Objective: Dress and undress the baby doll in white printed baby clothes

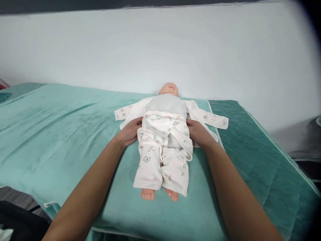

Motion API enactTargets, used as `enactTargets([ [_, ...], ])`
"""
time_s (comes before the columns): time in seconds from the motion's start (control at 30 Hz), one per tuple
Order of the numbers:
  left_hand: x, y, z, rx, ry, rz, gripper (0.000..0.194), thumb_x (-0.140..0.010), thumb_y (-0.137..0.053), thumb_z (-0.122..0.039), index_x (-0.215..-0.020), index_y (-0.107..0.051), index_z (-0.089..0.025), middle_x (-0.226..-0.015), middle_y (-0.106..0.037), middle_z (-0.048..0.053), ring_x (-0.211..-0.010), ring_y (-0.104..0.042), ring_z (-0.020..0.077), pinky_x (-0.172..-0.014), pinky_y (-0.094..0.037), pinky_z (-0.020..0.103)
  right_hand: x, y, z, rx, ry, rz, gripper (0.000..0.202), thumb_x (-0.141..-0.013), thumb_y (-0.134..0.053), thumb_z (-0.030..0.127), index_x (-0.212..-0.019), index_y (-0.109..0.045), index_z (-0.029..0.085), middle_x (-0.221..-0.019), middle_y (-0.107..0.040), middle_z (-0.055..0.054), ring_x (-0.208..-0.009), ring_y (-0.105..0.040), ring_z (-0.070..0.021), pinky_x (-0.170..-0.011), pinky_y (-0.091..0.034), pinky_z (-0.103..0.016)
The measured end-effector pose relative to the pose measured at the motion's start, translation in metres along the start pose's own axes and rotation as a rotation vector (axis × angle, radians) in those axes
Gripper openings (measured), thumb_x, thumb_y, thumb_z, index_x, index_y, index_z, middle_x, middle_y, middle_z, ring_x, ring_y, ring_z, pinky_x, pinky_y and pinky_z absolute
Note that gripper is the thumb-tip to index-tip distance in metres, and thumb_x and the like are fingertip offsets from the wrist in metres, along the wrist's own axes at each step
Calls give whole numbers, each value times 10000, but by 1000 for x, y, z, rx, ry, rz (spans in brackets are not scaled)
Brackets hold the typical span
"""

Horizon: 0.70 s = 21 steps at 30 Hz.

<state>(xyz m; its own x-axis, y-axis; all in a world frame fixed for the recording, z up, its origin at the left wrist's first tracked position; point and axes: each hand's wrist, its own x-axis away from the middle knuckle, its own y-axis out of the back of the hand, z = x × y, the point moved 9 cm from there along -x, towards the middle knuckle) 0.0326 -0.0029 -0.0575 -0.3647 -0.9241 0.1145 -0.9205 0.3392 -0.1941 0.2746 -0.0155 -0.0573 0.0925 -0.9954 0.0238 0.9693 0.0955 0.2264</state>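
Observation:
A baby doll lies on its back with its feet pointing toward me. Printed white baby pants cover its legs and reach up over its light grey middle, bunched and folded near the thighs. My left hand is closed at the left side of the pants, just below the waistband. On the opposite side my right hand grips the pants' edge, its fingertips partly hidden by the fabric. A white long-sleeved baby top lies spread open under the doll, both sleeves stretched outward.
A light green sheet covers the bed, with a darker quilted green cover to the right. Behind the doll's head rises a white wall. A black object stands at the lower left, beside the bed.

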Motion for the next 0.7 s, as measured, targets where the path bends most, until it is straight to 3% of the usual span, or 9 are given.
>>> enactTargets([
  [0.2, 4, 1, -13, -49, -53, -113, 408, -717, -763, -266, -1107, -686, -174, -826, -710, 49, -645, -622, 140, -571, -464, 244, 5, -7, 17, -164, 101, 18, 225, -717, -676, 350, -891, -685, 207, -802, -717, -10, -760, -617, -194, -690, -487, -306],
  [0.3, 0, -2, -16, -45, -66, -132, 391, -732, -758, -286, -1106, -690, -193, -782, -700, 38, -604, -607, 138, -546, -452, 249, 8, 3, 22, -142, 101, -69, 229, -706, -691, 370, -856, -657, 200, -836, -714, -21, -771, -612, -197, -657, -471, -291],
  [0.47, -11, -17, -6, 62, -35, -64, 375, -749, -747, -284, -1107, -688, -190, -843, -724, 71, -701, -669, 193, -550, -486, 263, 12, 27, 28, -60, 172, -256, 255, -691, -730, 332, -874, -589, 226, -896, -699, -22, -818, -608, -184, -691, -466, -273],
  [0.53, -12, -24, -1, 100, 2, -20, 364, -753, -741, -249, -1107, -690, -181, -895, -734, 84, -761, -688, 205, -601, -523, 276, 12, 27, 26, 11, 190, -226, 256, -713, -722, 341, -904, -590, 235, -910, -701, -22, -816, -605, -188, -715, -477, -286],
  [0.7, -7, -27, 5, 124, 51, 8, 371, -722, -756, -176, -1088, -700, -165, -971, -746, 103, -888, -707, 246, -768, -575, 353, 12, 8, 26, 213, 270, 2, 234, -820, -626, 360, -1024, -649, 247, -1082, -706, -44, -955, -614, -248, -860, -474, -365],
])
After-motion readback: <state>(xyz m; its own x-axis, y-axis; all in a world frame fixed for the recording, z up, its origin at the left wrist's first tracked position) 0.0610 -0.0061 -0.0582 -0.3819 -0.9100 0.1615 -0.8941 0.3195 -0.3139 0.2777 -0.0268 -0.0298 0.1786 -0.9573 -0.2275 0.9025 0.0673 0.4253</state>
